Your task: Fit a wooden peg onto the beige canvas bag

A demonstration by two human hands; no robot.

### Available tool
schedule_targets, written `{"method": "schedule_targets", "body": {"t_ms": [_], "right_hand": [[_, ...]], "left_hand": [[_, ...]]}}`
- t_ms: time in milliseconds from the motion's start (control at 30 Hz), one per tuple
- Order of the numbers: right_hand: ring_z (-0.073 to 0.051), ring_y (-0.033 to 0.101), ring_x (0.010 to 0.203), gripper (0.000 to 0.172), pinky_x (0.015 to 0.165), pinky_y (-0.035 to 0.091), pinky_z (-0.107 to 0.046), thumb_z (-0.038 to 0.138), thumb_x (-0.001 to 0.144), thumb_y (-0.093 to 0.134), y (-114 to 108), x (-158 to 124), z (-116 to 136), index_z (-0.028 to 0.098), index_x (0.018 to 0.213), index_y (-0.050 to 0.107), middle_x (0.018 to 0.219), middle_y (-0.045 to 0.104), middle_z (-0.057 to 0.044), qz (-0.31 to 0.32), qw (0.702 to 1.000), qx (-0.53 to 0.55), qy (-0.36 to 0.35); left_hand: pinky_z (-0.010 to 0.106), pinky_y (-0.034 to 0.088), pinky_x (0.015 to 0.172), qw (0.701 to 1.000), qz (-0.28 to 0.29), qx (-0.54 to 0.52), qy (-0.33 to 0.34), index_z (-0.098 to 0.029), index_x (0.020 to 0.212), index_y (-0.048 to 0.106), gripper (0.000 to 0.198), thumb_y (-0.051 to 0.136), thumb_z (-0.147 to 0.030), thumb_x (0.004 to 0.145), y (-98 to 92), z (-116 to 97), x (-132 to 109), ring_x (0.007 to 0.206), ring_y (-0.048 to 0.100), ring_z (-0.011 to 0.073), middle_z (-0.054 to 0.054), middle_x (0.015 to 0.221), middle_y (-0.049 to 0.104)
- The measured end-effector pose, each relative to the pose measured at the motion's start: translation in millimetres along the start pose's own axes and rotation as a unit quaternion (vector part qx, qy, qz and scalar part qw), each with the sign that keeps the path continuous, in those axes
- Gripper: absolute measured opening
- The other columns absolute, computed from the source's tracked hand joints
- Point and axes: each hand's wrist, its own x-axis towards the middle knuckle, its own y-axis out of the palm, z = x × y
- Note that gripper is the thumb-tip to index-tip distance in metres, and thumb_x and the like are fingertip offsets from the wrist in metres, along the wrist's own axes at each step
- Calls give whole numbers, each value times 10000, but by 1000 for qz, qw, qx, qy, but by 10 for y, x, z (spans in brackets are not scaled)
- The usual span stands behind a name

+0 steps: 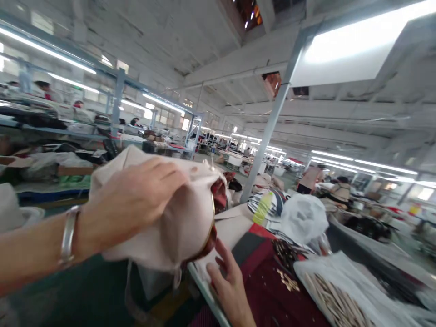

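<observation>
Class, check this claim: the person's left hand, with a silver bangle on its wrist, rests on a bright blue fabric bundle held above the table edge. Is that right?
Not quite. In the head view the left hand with the silver bangle does rest on a fabric bundle above the table edge, but the bundle is cream-beige, not bright blue.

Cream-beige garment (177, 218) with dark red lining and gold trim; silver bracelet (68, 235); dark maroon fabric (272, 295) with gold sequins; black-and-white striped cloth (277, 202); yellow-green bottle (262, 208); white plastic bag (303, 218).
</observation>
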Motion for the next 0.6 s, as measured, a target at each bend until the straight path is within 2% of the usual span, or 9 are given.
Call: {"method": "schedule_targets", "body": {"t_ms": [67,133,233,300,333,400,467,533,600], "right_hand": [[-285,562,1290,865,1083,476,-391,458,744,785,86,-162,335,176,1497,466,1434,578,-111,29,997,64,-15],[-296,600,1210,944,1015,512,-367,445,624,880,142,-358,498,184,1456,517,1329,642,-87,77,992,98,-3],[-298,643,1088,842,916,537,-342,429,573,910,88,-630,523,179,1328,635,1166,707,-56,154,977,133,64],[-270,664,972,704,844,541,-322,416,614,886,-93,-750,579,181,1246,684,1043,728,-28,168,969,157,95],[-245,666,895,630,795,539,-304,410,640,870,-233,-793,662,184,1204,703,977,729,-14,153,970,161,100],[-201,650,766,538,694,526,-265,395,670,856,-583,-876,952,203,1155,722,901,726,1,83,985,124,88],[-199,664,754,501,662,534,-250,374,675,866,-929,-992,1321,242,1139,732,931,736,-4,6,998,-5,56],[-239,706,869,542,709,563,-258,383,666,874,-1130,-1162,1597,284,1179,729,1055,743,-28,-59,982,-180,17],[-252,726,884,502,719,577,-259,364,712,832,-1102,-1378,1638,322,1200,721,1057,749,-35,-88,943,-320,-7]], "left_hand": [[420,499,836,997,-9,-65,29,-213,994,613,341,306,-86,920,33,-329,-193,893,578,263,64,948,654],[389,508,830,990,-14,-138,-15,-255,1017,598,314,324,-116,955,69,-556,-341,922,615,235,24,983,677],[349,519,743,952,-11,-259,-161,-338,1033,590,196,400,-291,1015,53,-690,-406,878,661,189,-60,982,700],[330,514,679,921,-4,-307,-241,-373,993,617,188,434,-414,1007,-15,-682,-360,799,669,180,-90,929,708],[319,507,649,905,-3,-324,-277,-380,971,633,203,452,-471,992,-51,-668,-330,755,664,179,-95,890,708],[294,482,588,871,-7,-342,-353,-375,943,652,248,506,-575,945,-82,-652,-305,681,642,176,-94,814,700],[276,480,569,840,-19,-353,-413,-357,959,653,314,538,-643,905,-7,-699,-382,674,636,176,-85,819,701],[273,515,590,827,14,-383,-411,-331,980,643,336,505,-633,927,179,-839,-582,711,658,180,-64,868,711],[265,552,604,831,73,-431,-344,-299,981,629,293,470,-546,970,403,-1057,-848,749,682,177,-31,931,718]]}}
